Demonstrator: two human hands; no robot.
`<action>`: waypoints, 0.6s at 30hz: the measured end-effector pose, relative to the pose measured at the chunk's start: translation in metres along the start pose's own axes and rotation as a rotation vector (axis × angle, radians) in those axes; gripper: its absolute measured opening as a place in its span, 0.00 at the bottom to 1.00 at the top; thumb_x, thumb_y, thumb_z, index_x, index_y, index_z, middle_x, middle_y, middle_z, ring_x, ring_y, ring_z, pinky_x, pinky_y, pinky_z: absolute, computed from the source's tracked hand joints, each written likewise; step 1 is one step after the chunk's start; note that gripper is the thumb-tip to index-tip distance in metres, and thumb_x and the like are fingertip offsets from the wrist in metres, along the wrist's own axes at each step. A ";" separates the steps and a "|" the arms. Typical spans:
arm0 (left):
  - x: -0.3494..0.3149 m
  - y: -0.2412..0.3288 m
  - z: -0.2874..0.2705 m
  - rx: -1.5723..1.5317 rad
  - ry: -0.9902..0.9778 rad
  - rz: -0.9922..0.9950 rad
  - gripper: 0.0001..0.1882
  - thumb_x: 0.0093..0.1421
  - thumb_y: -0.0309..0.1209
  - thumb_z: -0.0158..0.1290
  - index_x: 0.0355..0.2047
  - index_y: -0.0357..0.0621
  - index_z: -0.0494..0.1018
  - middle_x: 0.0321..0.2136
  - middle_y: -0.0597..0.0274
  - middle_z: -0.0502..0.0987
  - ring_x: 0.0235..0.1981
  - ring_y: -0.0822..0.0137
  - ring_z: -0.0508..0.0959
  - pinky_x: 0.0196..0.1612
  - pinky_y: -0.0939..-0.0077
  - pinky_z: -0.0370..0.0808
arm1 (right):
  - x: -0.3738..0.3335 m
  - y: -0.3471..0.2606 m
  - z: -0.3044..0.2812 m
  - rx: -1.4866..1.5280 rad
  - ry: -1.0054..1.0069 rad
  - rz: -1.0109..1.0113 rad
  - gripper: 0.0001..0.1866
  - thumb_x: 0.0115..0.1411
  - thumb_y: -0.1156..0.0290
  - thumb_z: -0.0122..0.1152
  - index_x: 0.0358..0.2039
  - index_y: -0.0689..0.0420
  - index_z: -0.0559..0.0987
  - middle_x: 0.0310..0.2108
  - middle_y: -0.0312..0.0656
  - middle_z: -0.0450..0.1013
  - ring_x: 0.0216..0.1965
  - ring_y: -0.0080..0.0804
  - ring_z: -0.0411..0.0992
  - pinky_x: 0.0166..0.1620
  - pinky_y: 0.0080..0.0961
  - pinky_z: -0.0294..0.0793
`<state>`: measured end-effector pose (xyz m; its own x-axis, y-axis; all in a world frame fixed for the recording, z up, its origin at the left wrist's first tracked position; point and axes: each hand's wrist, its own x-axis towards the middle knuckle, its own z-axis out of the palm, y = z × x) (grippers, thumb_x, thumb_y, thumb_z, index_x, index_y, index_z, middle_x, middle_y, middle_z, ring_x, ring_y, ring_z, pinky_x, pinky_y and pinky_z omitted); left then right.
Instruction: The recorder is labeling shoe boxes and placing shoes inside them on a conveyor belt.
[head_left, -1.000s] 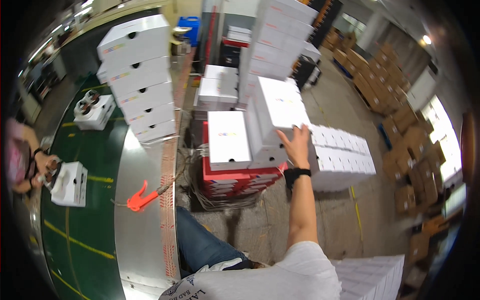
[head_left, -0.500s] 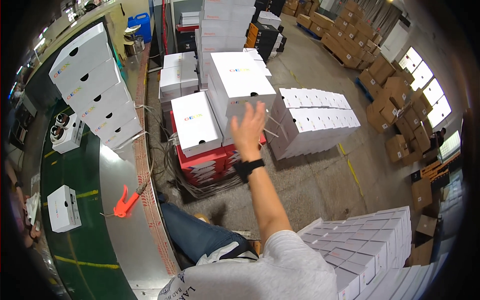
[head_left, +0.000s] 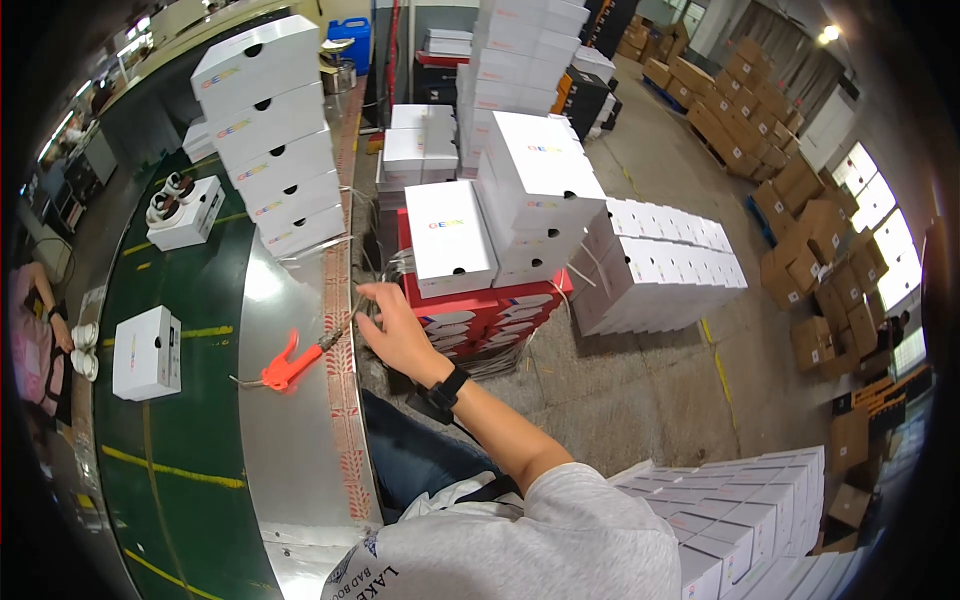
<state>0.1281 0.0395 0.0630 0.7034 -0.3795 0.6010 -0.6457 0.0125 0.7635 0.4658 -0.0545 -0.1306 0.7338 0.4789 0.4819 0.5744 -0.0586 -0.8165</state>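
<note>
My right hand point(head_left: 398, 335), with a black watch point(head_left: 440, 393) on its wrist, reaches left toward the edge of the metal ledge point(head_left: 290, 460). Its fingers and thumb are apart and nothing shows between them. Closest to the fingertips is the hose end of a red air blow gun point(head_left: 288, 368), which lies on the ledge. Beyond the hand, a white shoebox point(head_left: 448, 235) rests on red boxes point(head_left: 480, 315). Beside it, another white shoebox point(head_left: 545, 165) tops a short stack. My left hand is out of view.
Left of the ledge runs a green belt point(head_left: 190, 490) bearing a single shoebox point(head_left: 145, 350) and shoes on another box point(head_left: 190, 222). A tall shoebox stack point(head_left: 275, 140) stands farther along. Rows of white boxes point(head_left: 670, 270) fill floor space rightward. A person's arm point(head_left: 50, 305) shows far left.
My right hand has drawn back from the stacked shoeboxes and swung down and left, toward the blow gun's hose. The view has turned a little, shifting the boxes rightward.
</note>
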 end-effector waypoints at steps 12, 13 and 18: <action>-0.159 -0.018 0.061 0.306 1.081 -0.416 0.27 0.59 0.50 0.52 0.39 0.32 0.76 0.30 0.50 0.76 0.26 0.66 0.73 0.28 0.75 0.72 | 0.168 -0.073 0.017 -0.076 0.144 -0.470 0.17 0.54 0.78 0.58 0.45 0.61 0.71 0.43 0.50 0.68 0.46 0.47 0.67 0.50 0.37 0.67; -0.152 -0.013 0.067 0.334 1.129 -0.405 0.27 0.59 0.50 0.52 0.39 0.32 0.76 0.30 0.50 0.76 0.26 0.66 0.73 0.28 0.75 0.72 | 0.184 -0.082 0.019 -0.127 0.189 -0.513 0.18 0.53 0.78 0.59 0.46 0.62 0.71 0.44 0.51 0.68 0.48 0.49 0.66 0.52 0.39 0.65; -0.122 0.003 0.074 0.319 1.252 -0.608 0.22 0.63 0.43 0.49 0.45 0.33 0.72 0.41 0.51 0.72 0.38 0.62 0.70 0.44 0.70 0.66 | 0.264 -0.111 0.029 -0.483 0.435 -0.746 0.28 0.50 0.67 0.67 0.50 0.59 0.69 0.51 0.54 0.65 0.54 0.52 0.62 0.57 0.44 0.59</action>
<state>0.0187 0.0175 -0.0253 0.5765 0.8047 0.1420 -0.0734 -0.1220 0.9898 0.5854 0.1038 0.0784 0.1376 0.1803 0.9739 0.9589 -0.2705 -0.0854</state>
